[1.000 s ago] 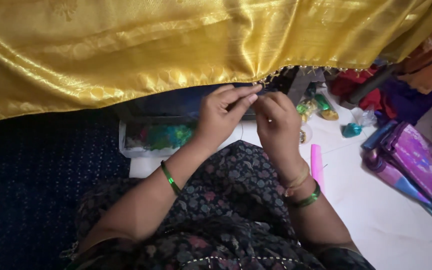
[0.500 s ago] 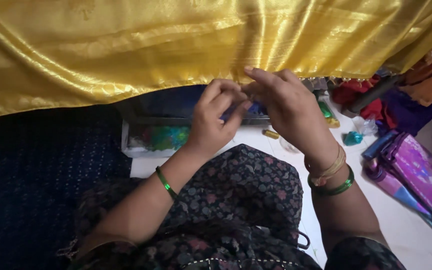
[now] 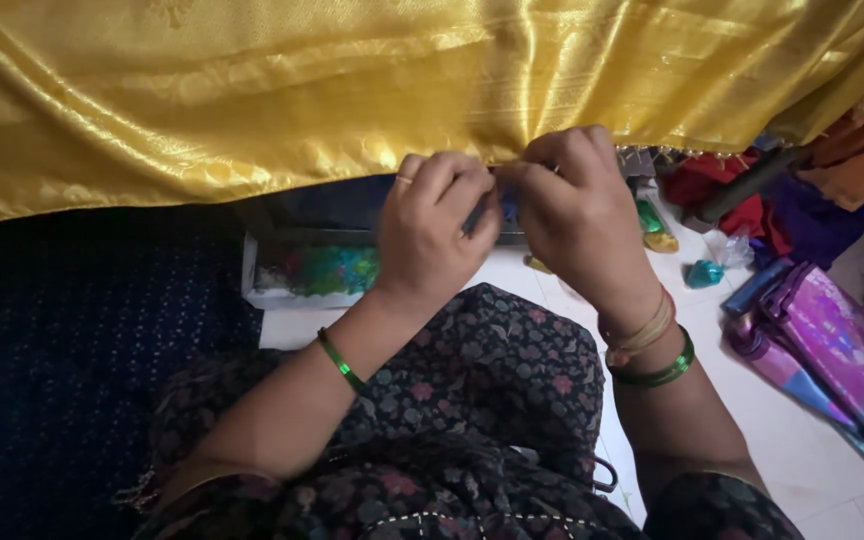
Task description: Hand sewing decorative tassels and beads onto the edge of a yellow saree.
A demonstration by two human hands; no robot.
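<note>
A wide, shiny golden-yellow cloth [image 3: 252,90] hangs across the top of the view. Both hands meet at its lower edge near the middle. My left hand [image 3: 432,235] is curled, with a thin dark tool and something small and blue showing between its fingers. My right hand [image 3: 577,210] pinches the cloth's hem right beside it, fingers closed. Green bangles sit on both wrists. What the fingertips hold is mostly hidden.
A dark blue dotted cloth [image 3: 82,330] lies at left. A clear box [image 3: 302,275] with coloured bits sits under the hem. Purple and pink folded fabric [image 3: 832,350], red and orange cloth [image 3: 752,190] and small green items [image 3: 652,220] lie on the white floor at right.
Both hands have risen to the cloth's hem and closed tighter together. The right hand's fingers, spread half a second ago, are now curled on the edge.
</note>
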